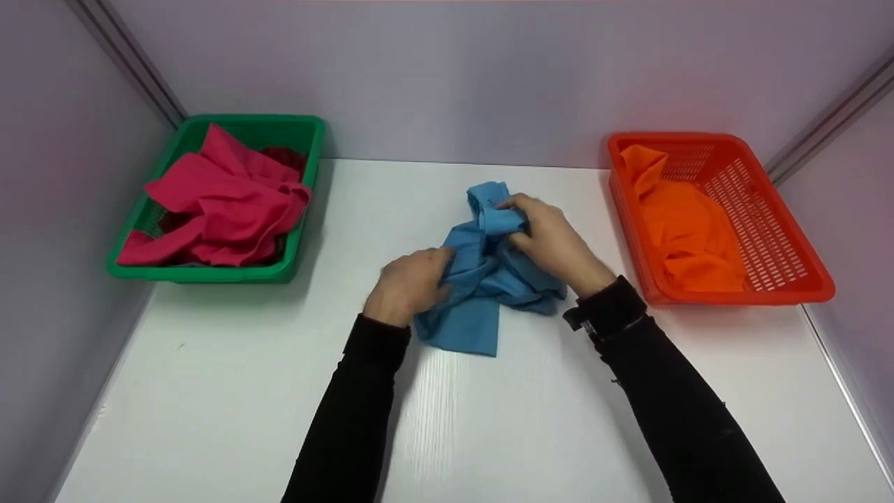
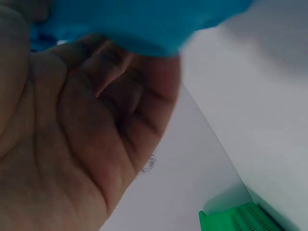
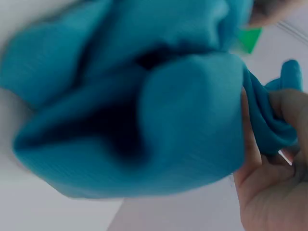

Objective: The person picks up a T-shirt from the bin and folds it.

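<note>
A crumpled blue cloth (image 1: 482,272) lies in loose folds in the middle of the white table, one flat corner pointing toward the person. At its upper right, the right hand (image 1: 555,241) pinches a raised fold between thumb and fingers; the right wrist view shows this fold of blue cloth (image 3: 269,120) in the grip. The left hand (image 1: 412,283) holds the cloth's left side with curled fingers. From the left wrist, the fingers of the left hand (image 2: 82,120) bend up against the cloth (image 2: 144,24), which partly hides their tips.
A green basket (image 1: 300,262) at the back left holds a pink cloth (image 1: 223,202) over darker cloths. On the right stands a red-orange basket (image 1: 789,230) with an orange cloth (image 1: 691,230) inside. Pale walls (image 1: 454,77) close off the back and both sides of the table.
</note>
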The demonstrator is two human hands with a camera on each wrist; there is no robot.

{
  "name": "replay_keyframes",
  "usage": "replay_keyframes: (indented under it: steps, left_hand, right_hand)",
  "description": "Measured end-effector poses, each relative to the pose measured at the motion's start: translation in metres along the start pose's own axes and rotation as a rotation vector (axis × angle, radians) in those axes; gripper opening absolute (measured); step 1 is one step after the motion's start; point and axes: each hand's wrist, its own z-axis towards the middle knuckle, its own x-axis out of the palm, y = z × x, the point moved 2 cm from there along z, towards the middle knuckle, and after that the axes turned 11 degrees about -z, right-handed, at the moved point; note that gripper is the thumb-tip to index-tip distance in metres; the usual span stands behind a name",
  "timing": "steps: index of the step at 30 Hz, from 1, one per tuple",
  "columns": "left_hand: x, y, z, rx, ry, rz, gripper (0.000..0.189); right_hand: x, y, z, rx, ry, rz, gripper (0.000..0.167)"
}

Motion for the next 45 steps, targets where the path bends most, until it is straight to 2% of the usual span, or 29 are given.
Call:
replay_keyframes:
  steps: [3, 6, 9, 13, 17, 20, 23, 25, 27, 30, 32, 34, 36, 40, 43, 45]
  left_hand:
    - [-0.011, 0.006, -0.003, 0.024, -0.102, 0.015, 0.021]
    - [-0.028, 0.018, -0.011, 0.009, -0.183, -0.022, 0.020]
    - [-0.044, 0.034, -0.019, -0.043, -0.232, -0.067, 0.020]
    - [-0.055, 0.054, -0.029, -0.125, -0.248, -0.078, 0.020]
    - [-0.054, 0.064, -0.030, -0.181, -0.233, -0.043, 0.021]
    - [-0.051, 0.060, -0.028, -0.162, -0.243, -0.014, 0.027]
    - [-0.048, 0.049, -0.024, -0.087, -0.256, 0.001, 0.033]
    - [-0.044, 0.042, -0.021, -0.030, -0.242, 0.010, 0.035]
    - [-0.040, 0.036, -0.018, 0.021, -0.205, 0.016, 0.038]
    - [-0.032, 0.030, -0.014, 0.066, -0.126, 0.034, 0.045]
    - [-0.027, 0.027, -0.011, 0.084, -0.085, 0.053, 0.049]
    - [-0.023, 0.025, -0.009, 0.090, -0.066, 0.071, 0.048]
    - [-0.020, 0.024, -0.007, 0.094, -0.066, 0.082, 0.045]
    - [-0.018, 0.024, -0.008, 0.070, -0.053, 0.058, 0.041]
    - [-0.017, 0.024, -0.009, 0.025, -0.002, -0.002, 0.042]
    - [-0.018, 0.024, -0.010, 0.003, 0.033, -0.042, 0.041]
  right_hand:
    - [-0.014, -0.004, 0.001, 0.033, -0.096, -0.005, 0.046]
    - [-0.022, -0.011, 0.002, 0.063, -0.171, -0.054, 0.039]
    - [-0.024, -0.021, 0.004, 0.090, -0.210, -0.113, 0.034]
    - [-0.018, -0.039, 0.007, 0.121, -0.213, -0.174, 0.032]
    - [-0.006, -0.057, 0.007, 0.150, -0.162, -0.226, 0.038]
    - [0.002, -0.063, 0.002, 0.164, -0.128, -0.262, 0.052]
    - [0.005, -0.057, -0.006, 0.153, -0.125, -0.325, 0.064]
    - [0.006, -0.048, -0.013, 0.112, -0.120, -0.350, 0.065]
    - [0.008, -0.038, -0.020, 0.031, -0.068, -0.351, 0.061]
    - [0.015, -0.026, -0.032, -0.123, 0.100, -0.295, 0.056]
    - [0.022, -0.022, -0.041, -0.203, 0.214, -0.279, 0.060]
    - [0.031, -0.021, -0.049, -0.248, 0.272, -0.300, 0.066]
    - [0.040, -0.022, -0.053, -0.278, 0.267, -0.355, 0.067]
    - [0.051, -0.027, -0.058, -0.325, 0.191, -0.412, 0.047]
    - [0.050, -0.028, -0.057, -0.354, 0.187, -0.384, 0.036]
    - [0.045, -0.029, -0.057, -0.357, 0.228, -0.339, 0.029]
